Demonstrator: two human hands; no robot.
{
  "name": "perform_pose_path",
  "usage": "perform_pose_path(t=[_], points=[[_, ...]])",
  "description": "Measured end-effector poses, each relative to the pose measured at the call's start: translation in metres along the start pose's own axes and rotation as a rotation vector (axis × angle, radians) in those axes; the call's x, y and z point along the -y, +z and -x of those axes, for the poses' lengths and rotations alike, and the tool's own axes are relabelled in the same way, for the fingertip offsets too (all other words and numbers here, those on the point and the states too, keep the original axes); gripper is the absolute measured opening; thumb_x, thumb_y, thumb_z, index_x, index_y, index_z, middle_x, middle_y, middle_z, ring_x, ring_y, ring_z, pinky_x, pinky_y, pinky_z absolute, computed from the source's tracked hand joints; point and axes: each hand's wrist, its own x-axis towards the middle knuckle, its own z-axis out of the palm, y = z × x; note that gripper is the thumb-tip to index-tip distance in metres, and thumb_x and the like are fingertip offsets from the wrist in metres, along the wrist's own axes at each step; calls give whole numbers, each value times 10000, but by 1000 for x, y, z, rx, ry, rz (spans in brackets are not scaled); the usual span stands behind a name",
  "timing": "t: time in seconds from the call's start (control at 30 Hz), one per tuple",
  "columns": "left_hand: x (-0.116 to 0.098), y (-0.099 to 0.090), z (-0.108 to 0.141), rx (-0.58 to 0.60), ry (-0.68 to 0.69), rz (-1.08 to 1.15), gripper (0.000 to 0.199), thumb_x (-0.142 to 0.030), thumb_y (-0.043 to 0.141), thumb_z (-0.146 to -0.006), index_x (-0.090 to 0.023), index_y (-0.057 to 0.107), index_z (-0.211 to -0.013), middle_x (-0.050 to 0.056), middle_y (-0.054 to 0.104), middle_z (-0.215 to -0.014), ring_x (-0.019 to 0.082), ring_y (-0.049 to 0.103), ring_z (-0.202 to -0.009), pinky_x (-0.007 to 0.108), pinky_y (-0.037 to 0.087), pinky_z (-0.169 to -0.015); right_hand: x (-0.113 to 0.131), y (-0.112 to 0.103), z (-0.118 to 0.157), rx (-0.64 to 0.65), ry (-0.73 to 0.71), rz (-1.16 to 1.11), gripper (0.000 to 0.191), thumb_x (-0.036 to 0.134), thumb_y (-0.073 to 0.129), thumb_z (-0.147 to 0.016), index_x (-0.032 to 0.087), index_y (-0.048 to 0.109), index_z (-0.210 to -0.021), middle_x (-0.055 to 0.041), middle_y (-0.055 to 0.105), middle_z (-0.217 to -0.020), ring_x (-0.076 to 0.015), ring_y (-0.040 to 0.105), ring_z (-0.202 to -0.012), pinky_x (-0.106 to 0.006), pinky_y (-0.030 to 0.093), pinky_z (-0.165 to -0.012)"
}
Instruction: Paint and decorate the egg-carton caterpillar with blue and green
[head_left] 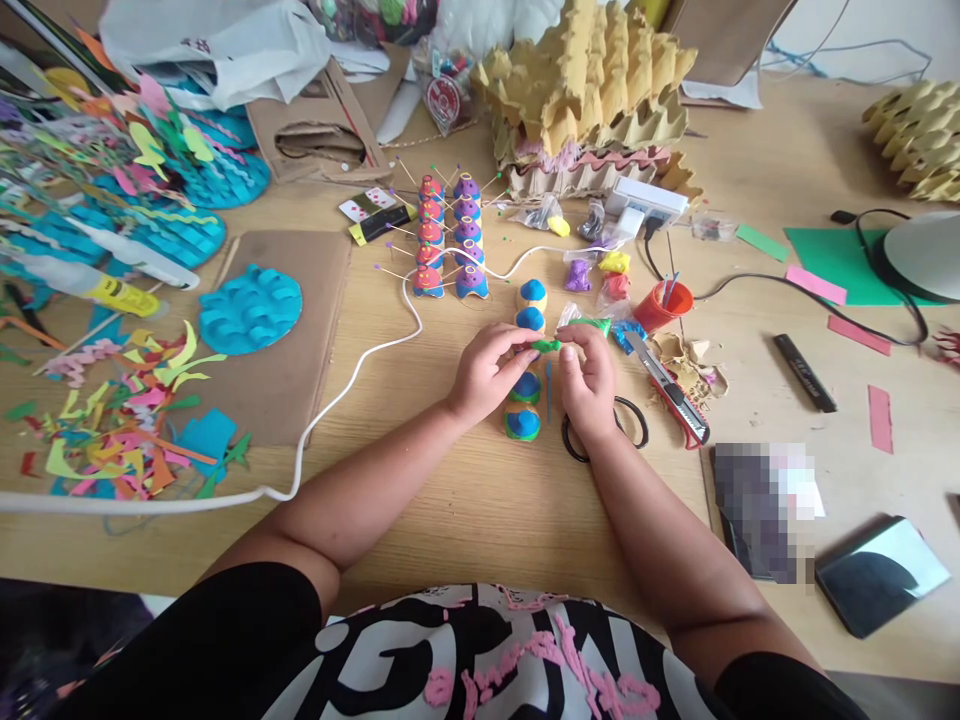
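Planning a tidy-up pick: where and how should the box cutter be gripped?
Probably by the red rear end of the box cutter, pinched across its two long edges, coming from the lower right of the picture. It lies slim and slanted, its metal front pointing upper left, with pale scraps beside that front half.

I saw pale wood grain with a smooth, satin sheen on the surface [420, 520]. At the dial's centre, the green lump [546, 345] looked like soft, matt clay. Toward one, my camera caught rough, matt pulp in the egg trays [589, 85]. At nine, the cardboard sheet [274, 400] looked flat and dull; between two and three, the orange cup [664, 306] seemed smooth plastic; near four, the black slab [879, 578] shone glassily.
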Motion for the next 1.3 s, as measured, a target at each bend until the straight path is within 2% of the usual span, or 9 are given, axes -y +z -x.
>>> perform_pose_path(t=[0.13,0.3,0.53,0.67,0.77,0.9,1.0,1.17,1.3], points=[[1,0,0,44,-3,39,196,-274,703,-1082,-222,823,-1228,73,840,-1135,169,776,-1017,327,642,-956,0,1,1,59,-31,64,288,506,608,-1120,276,712,-981,-81,788,-1103,-278,710,-1093,-501,550,-1016],[2,2,0,48,-9,102,310,-366,786,-1042,-220,813,-1314,79,825,-1167,152,775,-1001,270,643,-892,1,1,0,53,-12,88,361,535,567,-1135,274,696,-921,-70,778,-1014,-256,711,-1021,-476,565,-955],[-2,0,-1,95,-12,82,220,-350,753,-1068,-229,846,-1227,64,845,-1111,154,768,-993,284,627,-910,2,-1,-1,81,-8,38,415,562,543,-1140,271,728,-909,-63,768,-988,-252,701,-991,-478,546,-952],[-3,-2,-3,85,-42,116,195,-374,757,-1066,-246,856,-1175,51,842,-1086,153,770,-988,284,620,-896,2,-2,-1,101,-37,15,384,564,513,-1151,274,716,-1001,-64,781,-1031,-254,709,-1028,-475,540,-976],[-4,-2,-4,65,-60,135,178,-392,777,-1052,-259,869,-1125,30,825,-1015,140,758,-939,265,607,-839,2,-1,-1,129,-70,17,323,581,581,-1119,283,702,-1090,-66,785,-1082,-265,710,-1064,-478,538,-993],[-4,-1,-4,33,-89,176,179,-416,790,-1042,-264,882,-1065,18,820,-978,128,763,-908,253,602,-820,1,0,-1,164,-109,24,261,553,675,-1076,293,694,-1099,-67,781,-1096,-272,710,-1069,-482,549,-999],[-4,-1,-4,33,-137,206,248,-489,788,-1032,-262,887,-1050,24,813,-955,136,765,-887,261,609,-793,1,0,-1,180,-101,47,282,577,672,-1070,296,694,-1081,-71,788,-1088,-276,721,-1065,-496,567,-994],[-9,-4,-5,55,-182,227,388,-555,656,-1100,-241,883,-1091,75,843,-1081,174,795,-1039,319,637,-963,1,0,-1,164,-75,20,313,577,601,-1108,295,719,-1044,-70,784,-1063,-267,722,-1054,-503,579,-995],[-10,-3,-4,52,-221,231,394,-551,658,-1097,-227,847,-1217,84,830,-1079,170,776,-980,309,635,-907,1,0,-1,142,-55,12,335,547,564,-1133,288,729,-998,-69,786,-1049,-256,726,-1050,-492,579,-993]])
